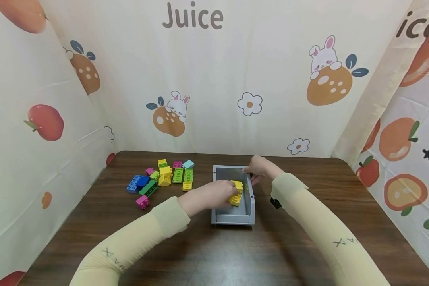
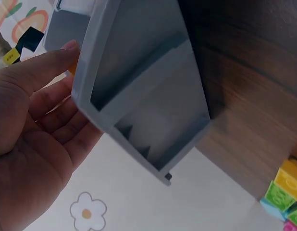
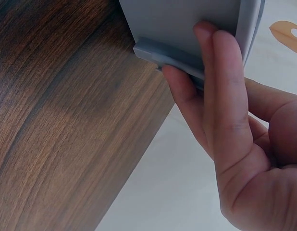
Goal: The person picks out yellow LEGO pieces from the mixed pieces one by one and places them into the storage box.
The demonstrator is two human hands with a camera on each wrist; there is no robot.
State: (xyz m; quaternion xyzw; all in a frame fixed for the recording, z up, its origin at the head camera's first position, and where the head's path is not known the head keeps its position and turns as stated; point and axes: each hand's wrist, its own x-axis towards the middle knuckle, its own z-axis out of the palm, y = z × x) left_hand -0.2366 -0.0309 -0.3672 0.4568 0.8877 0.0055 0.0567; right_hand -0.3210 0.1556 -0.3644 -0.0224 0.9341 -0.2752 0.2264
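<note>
A grey open-topped box [image 1: 233,219] stands on the table in front of the person. The left hand [image 1: 219,194] reaches over its left wall and pinches a yellow toy brick [image 1: 238,186] inside. Another yellow brick piece [image 1: 236,200] shows just below, partly behind the fingertips. In the left wrist view the left hand [image 2: 38,115] is beside the box wall [image 2: 83,82], with only a sliver of yellow at its fingertips. The right hand [image 1: 262,169] grips the far right wall, thumb over the rim. Its fingers lie along the outer side [image 3: 182,24] in the right wrist view.
Left of the box lies a loose group of toy bricks, with blue bricks [image 1: 136,183], a dark green brick [image 1: 148,188], pink bricks [image 1: 143,201], light green bricks [image 1: 178,175] and yellow bricks [image 1: 165,175]. A printed curtain [image 1: 214,127] hangs behind the wooden table [image 1: 200,254].
</note>
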